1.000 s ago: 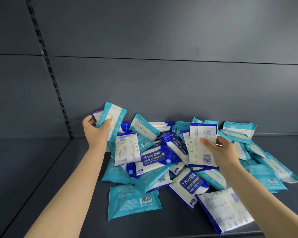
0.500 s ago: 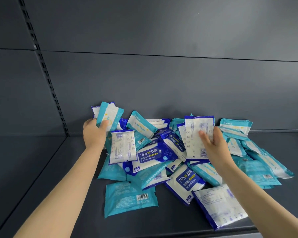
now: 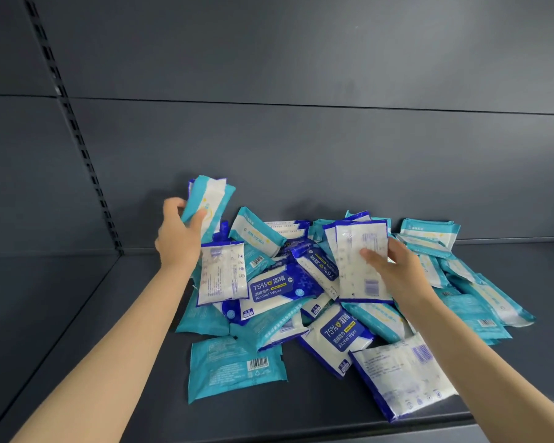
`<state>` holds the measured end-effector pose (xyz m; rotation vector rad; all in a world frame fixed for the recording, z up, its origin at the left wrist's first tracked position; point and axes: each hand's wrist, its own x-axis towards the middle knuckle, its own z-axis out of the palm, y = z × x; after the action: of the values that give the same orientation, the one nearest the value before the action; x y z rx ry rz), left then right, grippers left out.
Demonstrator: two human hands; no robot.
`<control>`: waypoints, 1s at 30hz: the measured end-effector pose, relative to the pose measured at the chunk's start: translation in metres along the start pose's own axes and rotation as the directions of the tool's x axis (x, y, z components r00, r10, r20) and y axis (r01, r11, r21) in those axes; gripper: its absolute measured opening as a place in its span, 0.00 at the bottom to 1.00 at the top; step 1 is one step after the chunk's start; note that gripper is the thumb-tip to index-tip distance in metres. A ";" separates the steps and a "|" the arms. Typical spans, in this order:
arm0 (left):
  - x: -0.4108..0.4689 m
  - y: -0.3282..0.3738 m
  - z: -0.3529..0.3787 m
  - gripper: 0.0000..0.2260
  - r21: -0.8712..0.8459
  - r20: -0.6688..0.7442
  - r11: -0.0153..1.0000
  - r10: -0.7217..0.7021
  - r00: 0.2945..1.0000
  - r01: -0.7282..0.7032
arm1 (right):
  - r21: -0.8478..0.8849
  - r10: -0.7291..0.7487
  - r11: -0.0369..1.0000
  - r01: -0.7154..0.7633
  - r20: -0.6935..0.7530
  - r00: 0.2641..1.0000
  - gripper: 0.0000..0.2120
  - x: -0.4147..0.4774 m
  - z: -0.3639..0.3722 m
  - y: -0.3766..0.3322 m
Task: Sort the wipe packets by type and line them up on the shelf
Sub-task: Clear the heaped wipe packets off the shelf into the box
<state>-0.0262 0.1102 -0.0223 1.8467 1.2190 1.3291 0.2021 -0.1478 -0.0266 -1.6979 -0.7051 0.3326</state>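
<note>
A loose pile of wipe packets [image 3: 282,289] lies on the dark shelf [image 3: 115,314], teal packets mixed with dark blue and white alcohol-wipe packets. My left hand [image 3: 178,238] grips a teal and white packet [image 3: 210,201] by its lower end, lifted above the pile's left edge; a blue-edged packet shows just behind it. My right hand [image 3: 394,270] holds a blue-edged white packet [image 3: 359,257] upright, back side facing me, over the pile's middle. A teal packet [image 3: 234,367] lies flat at the front, barcode up.
The shelf's back panel [image 3: 301,148] rises directly behind the pile. A slotted upright [image 3: 74,129] runs down the back at the left. Bare shelf stretches left of the pile. The shelf's front edge [image 3: 509,414] passes just below the nearest blue and white packet [image 3: 400,378].
My left hand has lifted its teal packet a little higher. My right hand keeps its packet upright and has drawn it slightly up and back over the pile.
</note>
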 end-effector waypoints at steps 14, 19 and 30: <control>-0.041 -0.006 -0.009 0.17 -0.033 0.306 0.874 -0.453 0.837 0.485 | -0.477 0.068 0.879 0.027 0.181 0.981 0.12 0.044 -0.012 -0.018; -0.045 0.001 -0.005 0.22 0.166 0.280 0.897 -0.442 0.852 0.410 | -0.691 0.132 0.723 -0.029 0.098 0.986 0.26 0.047 -0.009 -0.016; -0.056 0.016 -0.004 0.17 0.196 0.292 0.919 -0.389 0.874 0.343 | -0.493 -0.041 0.869 0.051 0.030 0.999 0.25 0.026 -0.002 -0.010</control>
<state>-0.0298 0.0529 -0.0321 1.7264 1.4173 0.7136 0.2209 -0.1328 -0.0125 -2.1605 -0.8972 0.1368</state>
